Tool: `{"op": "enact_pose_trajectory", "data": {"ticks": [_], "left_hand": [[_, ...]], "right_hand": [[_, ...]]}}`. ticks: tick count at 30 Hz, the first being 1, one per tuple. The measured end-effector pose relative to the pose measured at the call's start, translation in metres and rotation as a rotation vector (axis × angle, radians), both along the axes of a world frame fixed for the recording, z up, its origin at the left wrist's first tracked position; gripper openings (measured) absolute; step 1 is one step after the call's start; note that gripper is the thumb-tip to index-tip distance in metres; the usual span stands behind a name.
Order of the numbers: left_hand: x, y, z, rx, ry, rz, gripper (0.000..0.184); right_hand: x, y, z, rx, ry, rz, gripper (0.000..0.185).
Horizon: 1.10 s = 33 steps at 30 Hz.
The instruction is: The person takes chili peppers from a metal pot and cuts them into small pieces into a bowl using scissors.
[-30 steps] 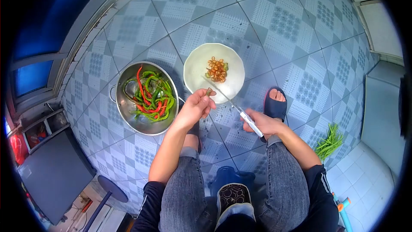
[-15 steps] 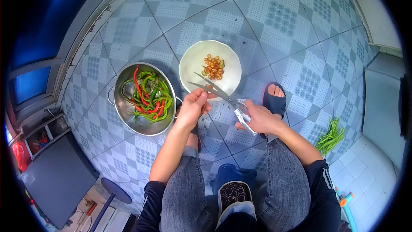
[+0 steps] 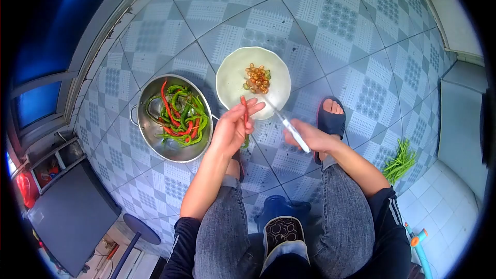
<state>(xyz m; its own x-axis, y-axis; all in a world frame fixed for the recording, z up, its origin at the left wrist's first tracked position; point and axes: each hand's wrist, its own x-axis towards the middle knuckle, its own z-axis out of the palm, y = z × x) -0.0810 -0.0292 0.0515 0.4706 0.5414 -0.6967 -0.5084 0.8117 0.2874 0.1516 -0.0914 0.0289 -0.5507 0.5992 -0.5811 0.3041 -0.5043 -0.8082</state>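
My left hand (image 3: 233, 126) holds a red pepper (image 3: 244, 109) upright between thumb and fingers, just below the near rim of a white bowl (image 3: 229, 72). Small orange-brown cut pieces (image 3: 257, 78) lie in that bowl. In my right hand (image 3: 308, 137) are white-handled scissors (image 3: 295, 134), their blades closed or nearly so and pointing up-left over the bowl's near side. To the left, a steel pan (image 3: 150, 133) holds red and green peppers (image 3: 181, 113).
Green stalks (image 3: 400, 163) lie on the tiled floor at the right. My sandaled foot (image 3: 331, 118) is right of the bowl. A dark round-topped stool (image 3: 141, 229) and a grey surface (image 3: 72, 214) are at lower left.
The scissors, open around the piece in my left hand half a second ago, have closed and moved off it. My left fingers have spread, and the red pepper now shows upright in them.
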Motion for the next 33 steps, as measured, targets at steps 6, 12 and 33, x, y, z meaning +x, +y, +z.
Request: {"op": "enact_pose_trajectory", "data": {"ticks": [6, 12, 33], "left_hand": [[-0.006, 0.006, 0.001, 0.001, 0.099, 0.018, 0.037], [-0.005, 0.008, 0.006, 0.225, 0.341, -0.167, 0.032], [0.008, 0.000, -0.003, 0.496, 0.771, -0.514, 0.019]], "right_hand": [[0.005, 0.002, 0.005, -0.306, 0.190, -0.132, 0.045], [0.005, -0.003, -0.003, 0.069, -0.157, -0.034, 0.053], [-0.005, 0.022, 0.052, 0.102, -0.423, 0.232, 0.073]]}}
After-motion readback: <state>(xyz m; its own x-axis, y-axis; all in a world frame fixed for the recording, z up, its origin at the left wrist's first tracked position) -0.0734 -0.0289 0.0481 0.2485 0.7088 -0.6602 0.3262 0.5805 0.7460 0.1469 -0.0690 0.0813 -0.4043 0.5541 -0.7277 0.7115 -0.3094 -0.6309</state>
